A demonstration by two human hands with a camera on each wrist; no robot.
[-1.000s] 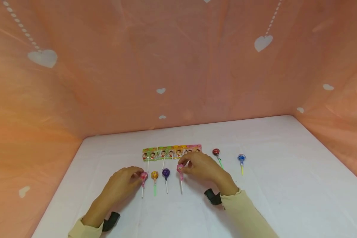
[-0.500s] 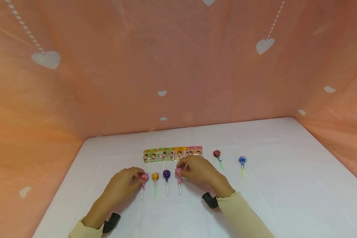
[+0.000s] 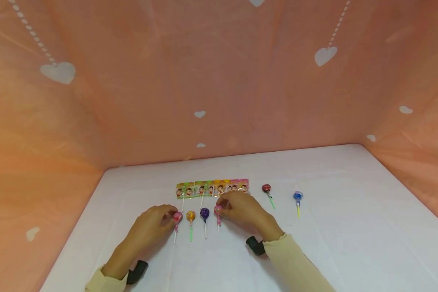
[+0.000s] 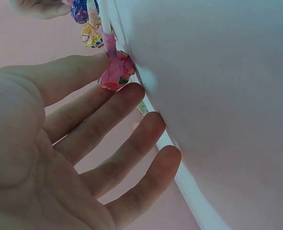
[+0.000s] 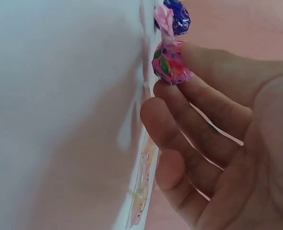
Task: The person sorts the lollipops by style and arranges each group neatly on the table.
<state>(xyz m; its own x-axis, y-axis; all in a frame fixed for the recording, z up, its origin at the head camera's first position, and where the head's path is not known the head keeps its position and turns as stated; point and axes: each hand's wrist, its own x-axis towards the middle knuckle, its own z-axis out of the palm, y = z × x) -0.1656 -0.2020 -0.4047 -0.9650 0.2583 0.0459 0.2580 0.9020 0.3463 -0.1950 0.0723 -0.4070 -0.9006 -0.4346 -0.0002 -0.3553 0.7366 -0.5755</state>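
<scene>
At the left end of a row of lollipops, my left hand point(image 3: 150, 223) pinches the head of a pink lollipop point(image 3: 177, 217) between thumb and fingers. In the left wrist view that pink wrapper point(image 4: 116, 72) sits at the thumb tip, the other fingers spread loosely. My right hand point(image 3: 245, 209) pinches another pink lollipop point(image 3: 218, 211) at the row's right end, its stick pointing toward me. Between the two lie a yellow lollipop point(image 3: 191, 215) with a green stick and a purple lollipop point(image 3: 204, 213) with a white stick.
Behind the row lie flat-wrapped lollipops in green point(image 3: 185, 190), yellow point(image 3: 220, 188) and pink packets, partly hidden by the right hand. To the right are a red lollipop point(image 3: 266, 188) and a blue lollipop point(image 3: 297, 196). An orange cloth point(image 3: 263, 89) surrounds the white table point(image 3: 336, 194).
My right hand has shifted a little to the left with its pink lollipop, closer to the purple one, and the stick now lies straighter. The left hand has stayed on its lollipop.
</scene>
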